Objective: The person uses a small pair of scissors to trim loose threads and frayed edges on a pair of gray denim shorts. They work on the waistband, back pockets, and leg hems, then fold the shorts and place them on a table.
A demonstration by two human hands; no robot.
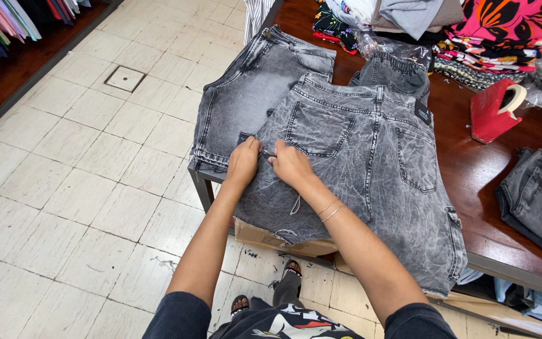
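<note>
A pair of grey acid-washed denim shorts lies back side up on the dark wooden table, its legs hanging over the front edge. My left hand and my right hand pinch the shorts' left side seam close together, fingers closed on the cloth. What may be a small tool or thread sits between the fingertips; I cannot tell which. A loose thread dangles below my right wrist. A second pair of the same grey shorts lies underneath, further left.
A red tape dispenser stands at the right. Folded grey denim lies at the table's right edge, a bagged pair behind. Colourful folded fabrics pile at the back. A cardboard box sits under the table. Tiled floor spreads left.
</note>
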